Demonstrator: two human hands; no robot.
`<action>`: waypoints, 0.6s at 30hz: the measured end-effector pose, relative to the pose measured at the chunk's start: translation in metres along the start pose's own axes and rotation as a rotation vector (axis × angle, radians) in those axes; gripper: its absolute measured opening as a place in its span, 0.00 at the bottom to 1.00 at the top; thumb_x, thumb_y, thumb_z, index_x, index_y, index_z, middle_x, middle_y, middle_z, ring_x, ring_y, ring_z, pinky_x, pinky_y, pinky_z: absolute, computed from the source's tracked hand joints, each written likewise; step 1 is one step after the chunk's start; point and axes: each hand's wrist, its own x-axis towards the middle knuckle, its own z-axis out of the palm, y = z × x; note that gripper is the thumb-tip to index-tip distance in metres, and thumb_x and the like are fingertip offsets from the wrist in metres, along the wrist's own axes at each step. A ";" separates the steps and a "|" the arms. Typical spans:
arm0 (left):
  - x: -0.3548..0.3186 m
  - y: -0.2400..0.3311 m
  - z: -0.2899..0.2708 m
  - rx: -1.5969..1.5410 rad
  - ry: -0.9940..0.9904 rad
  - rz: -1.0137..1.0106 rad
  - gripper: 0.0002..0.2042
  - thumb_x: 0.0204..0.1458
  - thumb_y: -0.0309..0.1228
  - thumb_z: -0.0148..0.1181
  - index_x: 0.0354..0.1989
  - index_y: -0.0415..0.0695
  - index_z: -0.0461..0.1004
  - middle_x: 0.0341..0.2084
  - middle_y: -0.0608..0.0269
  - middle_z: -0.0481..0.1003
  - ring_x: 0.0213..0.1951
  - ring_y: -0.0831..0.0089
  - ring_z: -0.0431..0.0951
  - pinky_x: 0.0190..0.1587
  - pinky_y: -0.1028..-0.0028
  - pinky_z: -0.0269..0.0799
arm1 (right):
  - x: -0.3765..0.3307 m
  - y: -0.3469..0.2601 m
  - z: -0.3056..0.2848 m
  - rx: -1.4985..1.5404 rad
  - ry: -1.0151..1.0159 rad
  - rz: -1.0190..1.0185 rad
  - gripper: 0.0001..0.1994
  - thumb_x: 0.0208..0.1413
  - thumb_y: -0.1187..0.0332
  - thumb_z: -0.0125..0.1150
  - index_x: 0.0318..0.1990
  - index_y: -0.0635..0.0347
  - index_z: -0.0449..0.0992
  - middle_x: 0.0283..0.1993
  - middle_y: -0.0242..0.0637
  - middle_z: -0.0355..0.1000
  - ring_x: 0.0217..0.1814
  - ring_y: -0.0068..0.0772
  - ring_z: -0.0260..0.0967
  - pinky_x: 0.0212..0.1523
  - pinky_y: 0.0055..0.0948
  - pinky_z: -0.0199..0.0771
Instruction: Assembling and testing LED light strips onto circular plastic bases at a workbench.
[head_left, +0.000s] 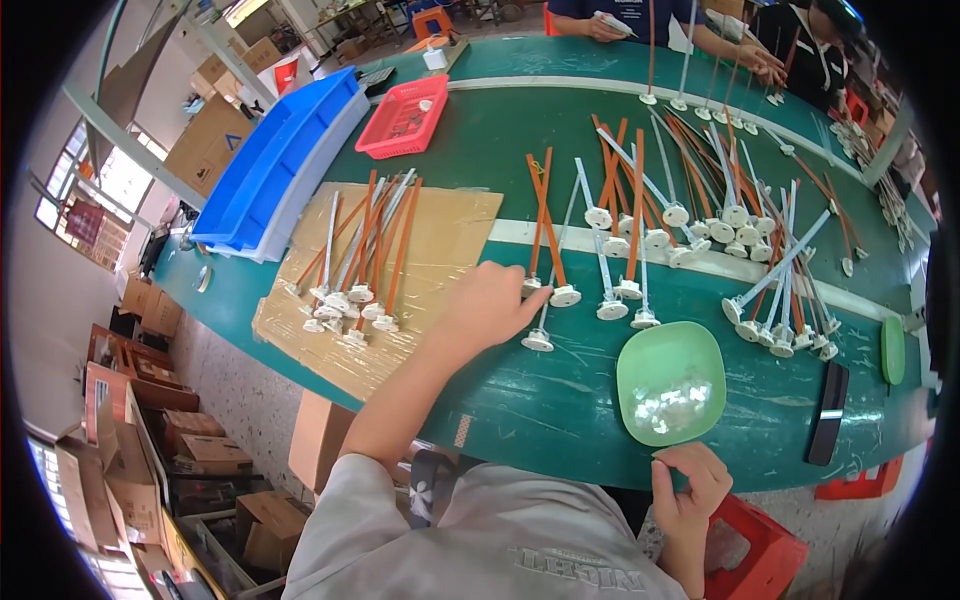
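My left hand reaches over the green table beside the cardboard sheet, its fingers closed at the white round base of an orange strip. Crossing that strip is another orange strip on its own white base. A grey strip with a white base lies just below the fingertips. At the table's near edge, my right hand is closed in a pinch; whatever it holds is too small to make out. Just above it sits a light green dish holding small, shiny clear pieces.
More orange and grey strips with white bases lie bunched on the cardboard and across the table. Farther left are a blue tray and a pink basket. A black phone-like object lies right. Two people work opposite.
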 end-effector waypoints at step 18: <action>-0.153 0.079 0.024 -1.998 -0.353 0.001 0.20 0.59 0.33 0.58 0.55 0.30 0.72 0.54 0.38 0.73 0.52 0.54 0.77 0.54 0.59 0.73 | 0.031 -0.002 0.043 0.183 -0.057 -0.452 0.13 0.38 0.74 0.77 0.34 0.61 0.81 0.38 0.38 0.78 0.36 0.39 0.77 0.30 0.27 0.79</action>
